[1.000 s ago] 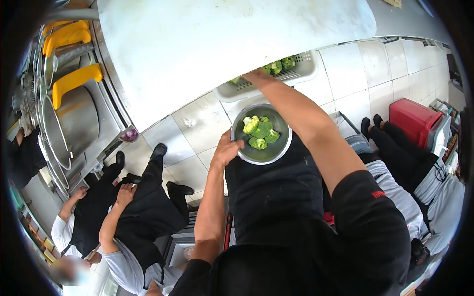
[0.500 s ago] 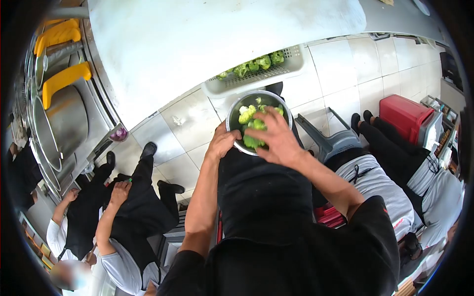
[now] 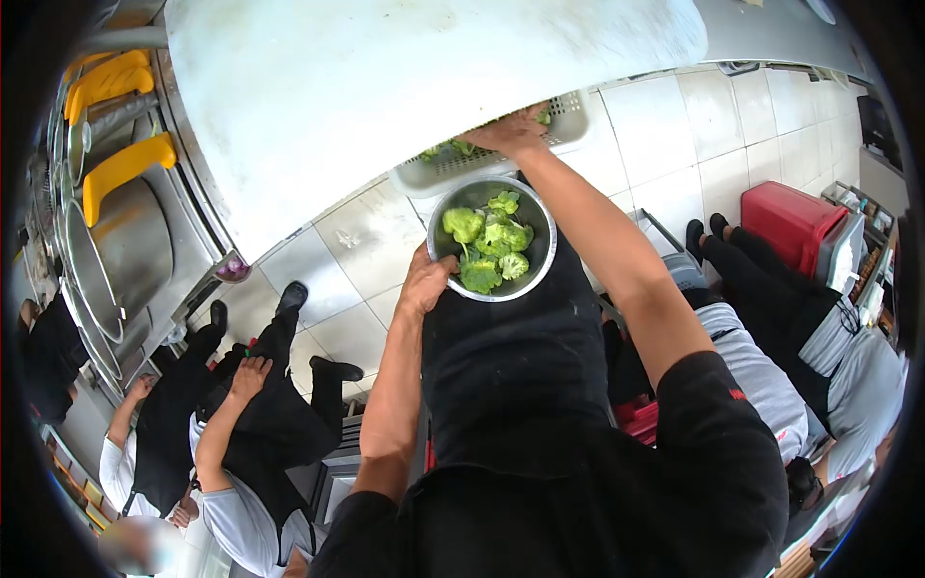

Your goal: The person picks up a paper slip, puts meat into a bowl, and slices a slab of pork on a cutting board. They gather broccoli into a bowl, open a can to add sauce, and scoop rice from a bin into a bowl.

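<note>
A steel bowl with several broccoli florets in it sits in front of my black apron. My left hand grips its left rim, thumb over the edge and fingers down the outside. Beyond the bowl, a light grey perforated basket holds more broccoli, partly covered by the table edge. Over this basket is my right hand, its fingers spread on the florets; the table edge hides some of the fingertips.
A pale cutting surface spans the top of the view. Yellow-handled pans are on the left. Two co-workers in black aprons stand at lower left, others sit or stand at right near a red bin. The floor is tiled.
My right hand has moved out of the bowl, forward to the broccoli in the basket. The bowl has shifted slightly left, my left hand still on its rim.
</note>
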Available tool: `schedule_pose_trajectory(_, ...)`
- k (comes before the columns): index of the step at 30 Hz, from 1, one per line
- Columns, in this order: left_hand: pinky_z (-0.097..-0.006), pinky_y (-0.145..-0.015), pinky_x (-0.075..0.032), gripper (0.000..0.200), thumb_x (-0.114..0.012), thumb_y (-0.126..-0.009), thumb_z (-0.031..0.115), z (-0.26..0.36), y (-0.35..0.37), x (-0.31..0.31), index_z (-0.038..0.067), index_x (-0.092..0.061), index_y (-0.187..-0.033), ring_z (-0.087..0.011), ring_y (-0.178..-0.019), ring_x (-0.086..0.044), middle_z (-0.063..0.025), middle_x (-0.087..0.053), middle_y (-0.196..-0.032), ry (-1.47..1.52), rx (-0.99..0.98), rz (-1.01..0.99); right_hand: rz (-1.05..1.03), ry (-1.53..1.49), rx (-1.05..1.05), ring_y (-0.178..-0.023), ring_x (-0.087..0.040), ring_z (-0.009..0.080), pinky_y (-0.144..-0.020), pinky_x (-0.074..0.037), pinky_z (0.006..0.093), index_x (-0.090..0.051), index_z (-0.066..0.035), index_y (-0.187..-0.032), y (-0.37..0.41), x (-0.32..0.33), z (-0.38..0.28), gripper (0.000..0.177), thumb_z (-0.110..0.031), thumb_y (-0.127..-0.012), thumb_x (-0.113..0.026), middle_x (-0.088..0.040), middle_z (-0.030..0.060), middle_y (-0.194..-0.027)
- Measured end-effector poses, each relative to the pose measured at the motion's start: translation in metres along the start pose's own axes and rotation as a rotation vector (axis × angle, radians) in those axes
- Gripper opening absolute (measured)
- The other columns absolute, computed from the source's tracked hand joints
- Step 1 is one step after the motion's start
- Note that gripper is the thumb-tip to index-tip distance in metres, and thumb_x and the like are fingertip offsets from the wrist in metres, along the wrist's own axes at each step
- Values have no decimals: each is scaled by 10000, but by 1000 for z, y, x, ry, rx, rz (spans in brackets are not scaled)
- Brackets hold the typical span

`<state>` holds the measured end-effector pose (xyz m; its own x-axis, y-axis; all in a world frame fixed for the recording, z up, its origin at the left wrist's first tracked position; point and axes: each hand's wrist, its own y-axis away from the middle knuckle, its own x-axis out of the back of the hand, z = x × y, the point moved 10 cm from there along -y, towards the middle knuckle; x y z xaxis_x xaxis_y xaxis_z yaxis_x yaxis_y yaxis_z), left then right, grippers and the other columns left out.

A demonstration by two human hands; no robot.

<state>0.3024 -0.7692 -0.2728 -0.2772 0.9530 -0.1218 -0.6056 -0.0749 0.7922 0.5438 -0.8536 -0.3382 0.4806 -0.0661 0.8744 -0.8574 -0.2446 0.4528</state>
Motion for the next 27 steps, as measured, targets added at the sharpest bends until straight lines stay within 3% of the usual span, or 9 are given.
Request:
schedule_pose_trajectory(2,-288,-685,-448,390,-509,-676,7,-4,-1,5,-54,-527,-1061,-183,-762,-545,-92,-598,-870,-36,43,12,196,-46,49,-1328,-66,453,-960,-211,647,-303,-141,-1398,-25,-35,-1,1048,-806,-614,-502,-109,228,-1466)
schedule_pose_trajectory(5,-278,-683,-447,396,-508,-675,2,-12,-2,8,-50,-533,-1067,-178,-750,-544,-84,-597,-858,-25,2,-5,579,-1040,423,-1368,-71,346,-1014,-71,633,-257,-198,-1421,-43,-52,9,942,-762,-695,-460,-130,135,-1493)
schedule_pose_trajectory(9,-273,-665,-438,388,-512,-665,2,-2,2,7,-46,-544,-1049,-162,-723,-532,-80,-595,-841,4,20,11,204,-1039,235,-1366,-120,296,-1041,-77,593,-270,-239,-1416,-42,-37,23,842,-722,-743,-424,-167,65,-1494)
schedule_pose_trajectory(11,-279,-671,-439,400,-517,-656,4,7,6,7,-43,-546,-1052,-170,-729,-534,-83,-600,-846,-84,34,25,269,107,31,-1335,-195,300,-1054,-94,568,-356,-240,-1374,-34,-20,20,776,-680,-743,-465,-259,56,-1459)
schedule_pose_trajectory(14,-286,-681,-443,413,-524,-648,10,-3,0,10,-41,-548,-1057,-183,-743,-541,-91,-605,-851,-65,-3,26,326,199,79,-1289,-281,309,-1069,-171,482,-412,-218,-1332,-20,-1,11,707,-595,-745,-527,-352,58,-1404)
schedule_pose_trajectory(18,-272,-573,-418,336,-514,-655,2,-6,-3,10,-41,-543,-986,-140,-642,-498,-48,-567,-769,-53,6,34,109,-84,23,-1254,-330,331,-1034,-289,413,-439,-197,-1302,-44,-25,38,639,-487,-750,-580,-402,71,-1362)
schedule_pose_trajectory(20,-268,-570,-415,341,-511,-654,-2,-7,-3,10,-40,-543,-991,-138,-645,-498,-49,-567,-769,-48,36,36,300,-1115,97,-1210,-402,316,-967,-383,363,-481,-180,-1261,-60,-48,63,577,-378,-740,-631,-454,78,-1321)
schedule_pose_trajectory(23,-271,-574,-417,346,-510,-649,-3,-2,-2,8,-40,-543,-992,-140,-645,-495,-51,-568,-768,-50,30,34,461,-789,396,-1129,-491,277,-902,-440,371,-547,-111,-1174,-1,48,43,536,-281,-690,-703,-515,101,-1251)
schedule_pose_trajectory(27,-296,-684,-447,427,-533,-637,39,-10,-7,13,-41,-546,-1056,-204,-750,-545,-103,-608,-853,-117,25,2,234,-804,157,-1021,-563,265,-832,-478,355,-591,-18,-1050,31,108,39,475,-167,-621,-727,-569,141,-1147)
